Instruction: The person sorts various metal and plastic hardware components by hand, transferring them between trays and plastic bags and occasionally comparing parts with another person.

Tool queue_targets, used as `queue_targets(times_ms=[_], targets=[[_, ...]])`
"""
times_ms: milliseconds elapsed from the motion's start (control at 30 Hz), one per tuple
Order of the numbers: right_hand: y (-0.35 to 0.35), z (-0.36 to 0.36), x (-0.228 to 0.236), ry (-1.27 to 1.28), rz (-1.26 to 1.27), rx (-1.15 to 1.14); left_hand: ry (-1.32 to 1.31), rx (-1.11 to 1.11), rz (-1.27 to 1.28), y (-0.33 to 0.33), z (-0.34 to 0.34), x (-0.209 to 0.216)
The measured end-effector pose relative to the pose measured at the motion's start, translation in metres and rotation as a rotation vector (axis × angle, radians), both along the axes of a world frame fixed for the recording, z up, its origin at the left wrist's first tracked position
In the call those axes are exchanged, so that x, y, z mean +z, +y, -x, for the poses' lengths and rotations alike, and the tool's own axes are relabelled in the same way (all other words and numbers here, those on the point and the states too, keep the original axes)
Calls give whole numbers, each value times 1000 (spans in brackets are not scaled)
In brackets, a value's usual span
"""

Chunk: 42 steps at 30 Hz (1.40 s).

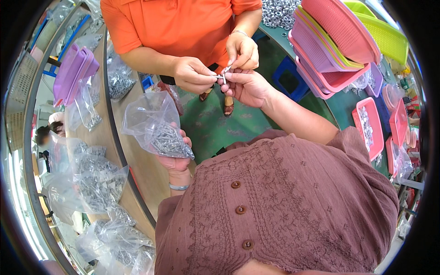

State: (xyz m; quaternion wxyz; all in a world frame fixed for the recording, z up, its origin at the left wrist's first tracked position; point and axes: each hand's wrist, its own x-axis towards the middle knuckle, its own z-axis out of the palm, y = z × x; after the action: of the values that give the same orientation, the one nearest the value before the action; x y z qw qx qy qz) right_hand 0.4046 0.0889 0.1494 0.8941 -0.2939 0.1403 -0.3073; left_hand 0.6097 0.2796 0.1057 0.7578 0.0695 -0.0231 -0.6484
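My left hand (175, 163) is closed under and around a clear plastic bag (145, 117) holding many small grey metal bolts (168, 139). Up by a co-worker's hands, my right hand (250, 87) is partly closed, its thumb and fingers at a small metal bolt (224, 79). The co-worker's one hand (191, 73) pinches a metal piece from the left. Just above my fingers, the co-worker's other hand (243, 49) also grips a small piece. Fingers overlap there, so who bears which piece is partly hidden.
Bags of metal parts (98, 178) lie along the curved bench (110, 117) at left, with purple baskets (75, 73). At right, stacked pink baskets (337, 36) and a pink tray of parts (368, 126) sit on a green table. A blue stool (288, 78) stands beneath.
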Motion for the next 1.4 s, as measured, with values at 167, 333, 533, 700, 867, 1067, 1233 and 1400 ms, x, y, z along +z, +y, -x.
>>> queue_targets(times_ms=[167,333,533,700,867,1067,1233,1400], targets=[[-1,-2,-1,-14,21,10,12,21,6,3,-1,-2],[2,-3,3,-2,30,33,13,24,17,6,-2,-1],[5,-2,6,-16,-12,45,21,10,33,6,0,0],[6,-1,6,15,-29,26,28,6,36,6,-1,-2],[7,1,7,26,-42,17,21,-3,51,5,-2,-4],[8,0,7,32,-27,26,58,-6,45,4,-2,-3],[7,1,4,53,35,41,36,22,66,2,-2,0],[14,1,11,84,173,56,-12,121,-52,-4,3,7]])
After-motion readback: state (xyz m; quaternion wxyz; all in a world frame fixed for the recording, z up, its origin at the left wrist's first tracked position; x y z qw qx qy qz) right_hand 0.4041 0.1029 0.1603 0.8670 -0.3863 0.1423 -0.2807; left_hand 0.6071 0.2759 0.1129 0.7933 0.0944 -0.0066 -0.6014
